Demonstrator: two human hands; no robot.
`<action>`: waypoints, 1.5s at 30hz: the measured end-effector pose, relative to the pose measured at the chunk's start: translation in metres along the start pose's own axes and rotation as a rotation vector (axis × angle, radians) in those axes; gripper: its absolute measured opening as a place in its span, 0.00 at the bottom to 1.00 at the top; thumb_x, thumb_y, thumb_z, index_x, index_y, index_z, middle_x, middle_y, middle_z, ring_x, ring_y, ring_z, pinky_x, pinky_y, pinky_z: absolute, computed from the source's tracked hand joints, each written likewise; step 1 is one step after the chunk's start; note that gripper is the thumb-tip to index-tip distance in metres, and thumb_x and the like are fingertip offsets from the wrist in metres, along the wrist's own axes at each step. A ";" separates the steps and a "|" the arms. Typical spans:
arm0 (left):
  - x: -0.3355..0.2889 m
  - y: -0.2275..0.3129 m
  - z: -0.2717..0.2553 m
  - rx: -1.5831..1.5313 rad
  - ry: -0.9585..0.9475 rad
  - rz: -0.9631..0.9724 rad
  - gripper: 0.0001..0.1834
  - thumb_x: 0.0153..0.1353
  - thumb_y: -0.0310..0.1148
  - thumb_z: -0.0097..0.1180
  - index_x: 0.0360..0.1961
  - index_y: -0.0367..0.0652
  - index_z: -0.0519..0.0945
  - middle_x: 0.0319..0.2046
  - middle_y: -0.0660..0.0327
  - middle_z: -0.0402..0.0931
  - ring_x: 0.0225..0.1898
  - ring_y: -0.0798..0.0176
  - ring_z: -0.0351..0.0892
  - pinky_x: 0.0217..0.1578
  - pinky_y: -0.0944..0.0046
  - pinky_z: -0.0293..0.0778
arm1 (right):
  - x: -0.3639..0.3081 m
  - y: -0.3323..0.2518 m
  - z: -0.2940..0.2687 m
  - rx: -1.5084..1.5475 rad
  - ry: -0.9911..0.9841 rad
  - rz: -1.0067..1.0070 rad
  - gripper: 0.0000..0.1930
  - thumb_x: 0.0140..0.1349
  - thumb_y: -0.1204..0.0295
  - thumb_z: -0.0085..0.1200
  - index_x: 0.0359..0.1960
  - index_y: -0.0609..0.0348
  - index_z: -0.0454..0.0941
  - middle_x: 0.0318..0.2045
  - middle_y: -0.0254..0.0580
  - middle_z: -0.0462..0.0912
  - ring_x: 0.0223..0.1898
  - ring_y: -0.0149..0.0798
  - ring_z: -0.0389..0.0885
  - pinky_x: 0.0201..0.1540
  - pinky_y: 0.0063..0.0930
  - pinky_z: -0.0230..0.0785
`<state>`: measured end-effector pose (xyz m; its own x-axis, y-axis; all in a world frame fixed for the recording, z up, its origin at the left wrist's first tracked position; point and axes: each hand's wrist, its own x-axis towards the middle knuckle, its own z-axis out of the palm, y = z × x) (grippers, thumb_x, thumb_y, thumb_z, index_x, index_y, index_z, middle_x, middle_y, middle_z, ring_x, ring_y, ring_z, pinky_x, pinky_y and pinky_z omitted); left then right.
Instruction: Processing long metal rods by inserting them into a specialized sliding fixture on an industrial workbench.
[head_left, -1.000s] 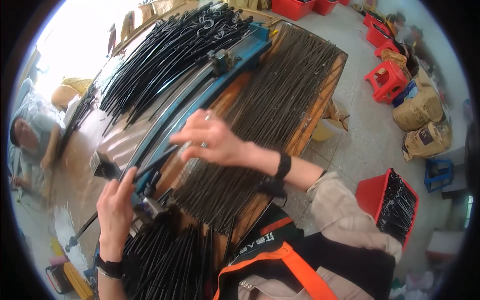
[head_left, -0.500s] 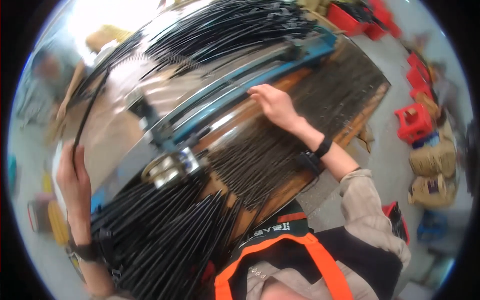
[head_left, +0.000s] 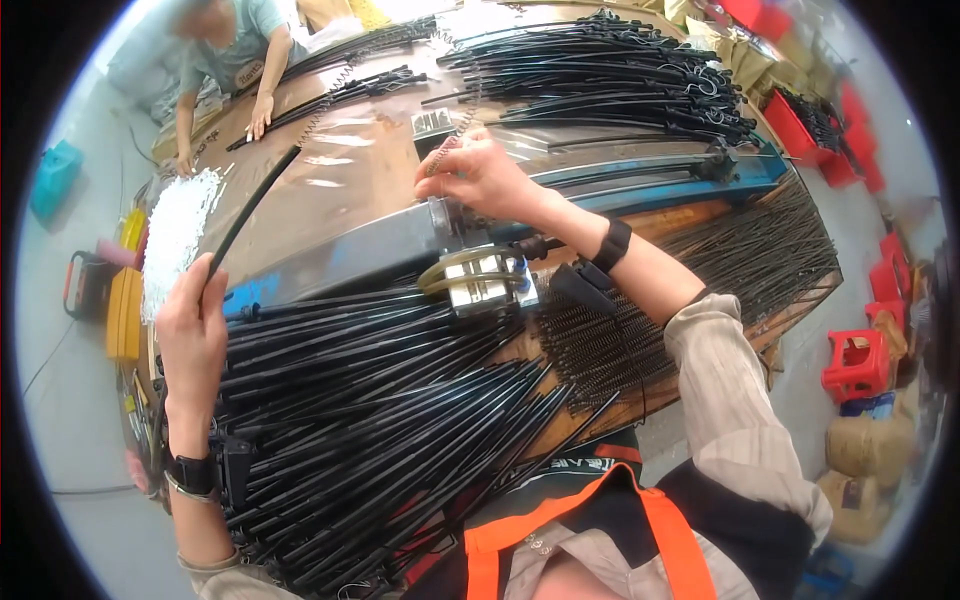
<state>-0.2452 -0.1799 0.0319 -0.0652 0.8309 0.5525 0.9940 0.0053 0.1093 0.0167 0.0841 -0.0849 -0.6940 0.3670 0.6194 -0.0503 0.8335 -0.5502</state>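
My left hand (head_left: 192,335) is closed around a thin black tube (head_left: 248,215), which slants up and away to the right. From the tube's far end a long thin coil spring (head_left: 345,75) rises, bows over the table and comes back down. My right hand (head_left: 480,175) pinches the spring's other part between thumb and fingers, above the blue-grey metal beam. Whether the spring sits inside the tube cannot be made out. Below my right hand is a silver clamp block (head_left: 478,282) with a yellowish hose looped round it.
Black tubes (head_left: 370,430) lie fanned out in front of me. Many coil springs (head_left: 690,280) cover the right side. Black rods with fittings (head_left: 620,85) are piled at the back. A co-worker's hand (head_left: 260,117) rests at the far left, near white sticks (head_left: 180,235). A red stool (head_left: 857,362) stands right.
The view has swung and sharpened. My right hand has come nearer to my left hand, from over the blue rail to beside the clamp. The spring now arches higher; the tube remains in my left hand.
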 end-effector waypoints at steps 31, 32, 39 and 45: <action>0.044 0.044 0.168 -0.174 -0.348 0.066 0.11 0.65 0.40 0.55 0.33 0.43 0.79 0.31 0.53 0.79 0.37 0.45 0.80 0.38 0.50 0.76 | -0.180 0.070 -0.201 -0.862 0.172 0.221 0.06 0.66 0.72 0.53 0.32 0.62 0.75 0.30 0.45 0.76 0.39 0.48 0.72 0.49 0.39 0.63; 0.044 0.043 0.171 -0.218 -0.326 0.068 0.12 0.65 0.40 0.56 0.31 0.43 0.78 0.31 0.53 0.80 0.37 0.45 0.80 0.38 0.50 0.76 | -0.179 0.071 -0.199 -0.857 0.173 0.222 0.06 0.66 0.72 0.53 0.33 0.62 0.75 0.31 0.45 0.76 0.39 0.48 0.72 0.49 0.39 0.63; 0.044 0.057 0.180 -0.408 -0.174 0.012 0.13 0.60 0.38 0.61 0.26 0.41 0.76 0.30 0.55 0.78 0.35 0.46 0.79 0.36 0.50 0.74 | -0.181 0.072 -0.198 -0.838 0.196 0.253 0.05 0.66 0.73 0.54 0.34 0.63 0.75 0.31 0.46 0.76 0.39 0.49 0.73 0.47 0.39 0.64; 0.038 0.059 0.184 -0.373 -0.057 0.101 0.12 0.56 0.35 0.65 0.27 0.41 0.73 0.29 0.56 0.73 0.36 0.47 0.76 0.35 0.50 0.73 | -0.183 0.067 -0.197 -0.829 0.208 0.290 0.03 0.64 0.75 0.56 0.35 0.62 0.76 0.32 0.45 0.77 0.40 0.49 0.74 0.48 0.39 0.66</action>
<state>-0.1725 -0.0455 -0.0920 0.0466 0.8464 0.5304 0.8942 -0.2720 0.3555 0.2820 0.1543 -0.1248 -0.4508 0.6093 0.6523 0.6964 0.6972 -0.1700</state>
